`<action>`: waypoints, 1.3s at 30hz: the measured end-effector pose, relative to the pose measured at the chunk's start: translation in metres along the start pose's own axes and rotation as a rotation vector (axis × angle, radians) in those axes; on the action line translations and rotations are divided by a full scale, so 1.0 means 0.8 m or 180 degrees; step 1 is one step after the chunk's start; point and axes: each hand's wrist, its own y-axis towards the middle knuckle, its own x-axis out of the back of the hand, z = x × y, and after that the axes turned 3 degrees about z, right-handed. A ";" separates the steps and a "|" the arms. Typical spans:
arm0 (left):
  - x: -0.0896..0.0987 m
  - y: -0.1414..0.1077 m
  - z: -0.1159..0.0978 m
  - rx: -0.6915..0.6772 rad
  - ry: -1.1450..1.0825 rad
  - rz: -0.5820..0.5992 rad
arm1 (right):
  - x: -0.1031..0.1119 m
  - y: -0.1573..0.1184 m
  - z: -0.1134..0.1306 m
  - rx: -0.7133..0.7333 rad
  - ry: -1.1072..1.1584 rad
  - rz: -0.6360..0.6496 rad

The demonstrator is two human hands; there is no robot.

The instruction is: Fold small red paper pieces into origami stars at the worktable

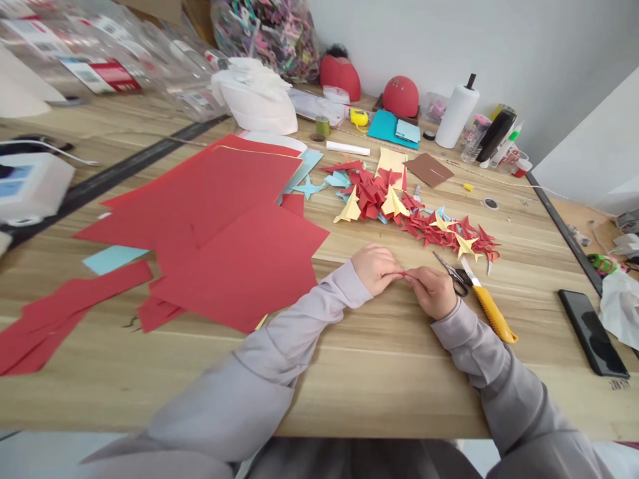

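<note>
From my remote view, the left hand (374, 269) and right hand (432, 291) hover low over the bench (379, 379), fingers (396, 271) clamped on a thin red paper strip (408, 274); a steady, close pinch suits it best. Scissors (453, 278) and a yellow utility knife (492, 309) crowd the right wrist, red card sheets (234, 266) edge the left, and folded paper stars (399, 206) pile beyond.

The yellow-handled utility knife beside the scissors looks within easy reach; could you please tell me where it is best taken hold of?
Best taken by the yellow handle, around its middle, coming from the near side with the right hand, the closer hand. The handle lies flat on the table, its free end toward the person. The metal blade end points away beside the scissors, so this grip probably stays clear of it.
</note>
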 end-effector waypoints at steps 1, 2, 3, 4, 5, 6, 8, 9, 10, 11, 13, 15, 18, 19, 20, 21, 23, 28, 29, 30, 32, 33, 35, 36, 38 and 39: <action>0.000 0.000 0.000 -0.0045 0.0069 0.0004 | 0.000 0.000 0.000 0.0018 -0.0010 -0.0010; 0.000 0.000 0.000 -0.0092 0.0128 -0.0004 | 0.000 0.000 0.000 0.0031 -0.0022 -0.0019; 0.000 0.000 0.000 -0.0126 0.0177 -0.0014 | 0.000 0.000 0.000 0.0033 -0.0032 -0.0027; 0.000 0.000 0.000 -0.0149 0.0218 -0.0022 | -0.001 0.000 0.000 0.0024 -0.0036 -0.0029; 0.001 0.000 -0.001 -0.0159 0.0250 -0.0023 | -0.001 0.000 0.000 0.0008 -0.0029 -0.0022; 0.003 0.000 -0.002 -0.0153 0.0277 -0.0013 | -0.001 0.000 0.000 -0.0017 -0.0014 -0.0016; 0.007 0.001 -0.003 -0.0108 0.0318 0.0004 | -0.001 0.000 0.000 -0.0075 0.0024 -0.0036; 0.009 0.001 -0.004 -0.0075 0.0334 0.0003 | -0.001 0.000 -0.001 -0.0108 0.0036 -0.0063; 0.012 0.002 -0.005 -0.0040 0.0339 -0.0004 | -0.001 0.000 -0.001 -0.0140 0.0042 -0.0095; 0.013 0.002 -0.006 0.0003 0.0334 -0.0019 | -0.001 0.000 -0.002 -0.0172 0.0043 -0.0129; 0.015 0.002 -0.007 0.0092 0.0310 -0.0054 | -0.002 0.000 -0.004 -0.0236 0.0044 -0.0162; 0.014 0.001 -0.007 0.0152 0.0331 -0.0094 | -0.002 0.000 -0.006 -0.0279 0.0052 -0.0159; 0.011 0.000 -0.010 0.0109 0.0506 -0.0218 | -0.003 0.000 -0.007 -0.0287 0.0034 -0.0146; 0.009 0.000 -0.012 0.0069 0.0565 -0.0257 | -0.003 0.000 -0.008 -0.0272 0.0020 -0.0154; 0.008 0.000 -0.013 0.0030 0.0614 -0.0282 | -0.003 0.001 -0.008 -0.0246 0.0007 -0.0162; 0.006 0.001 -0.014 -0.0012 0.0651 -0.0287 | -0.003 0.001 -0.008 -0.0208 0.0001 -0.0172; 0.003 0.001 -0.014 -0.0086 0.0688 -0.0272 | -0.003 0.001 -0.008 -0.0136 0.0007 -0.0189; -0.003 0.001 -0.007 -0.0110 0.0684 -0.0163 | -0.006 0.000 -0.009 -0.0151 -0.0060 -0.0109; -0.003 0.001 -0.007 -0.0100 0.0701 -0.0125 | -0.006 0.000 -0.010 -0.0157 -0.0089 -0.0097; -0.003 0.001 -0.007 -0.0089 0.0727 -0.0088 | -0.007 0.000 -0.010 -0.0153 -0.0113 -0.0090; -0.003 0.001 -0.008 -0.0060 0.0787 -0.0041 | -0.008 -0.001 -0.009 -0.0134 -0.0147 -0.0084; -0.002 0.001 -0.010 -0.0049 0.0812 -0.0024 | -0.008 -0.001 -0.009 -0.0120 -0.0163 -0.0080; -0.001 0.001 -0.013 -0.0035 0.0841 0.0018 | -0.008 -0.001 -0.008 -0.0097 -0.0190 -0.0067; -0.001 0.001 -0.014 -0.0017 0.0845 0.0041 | -0.008 -0.001 -0.007 -0.0092 -0.0195 -0.0064; 0.001 0.001 -0.017 0.0043 0.0815 0.0073 | -0.008 -0.001 -0.007 -0.0113 -0.0159 -0.0073; 0.002 0.001 -0.018 0.0089 0.0775 0.0069 | -0.008 -0.001 -0.007 -0.0146 -0.0115 -0.0093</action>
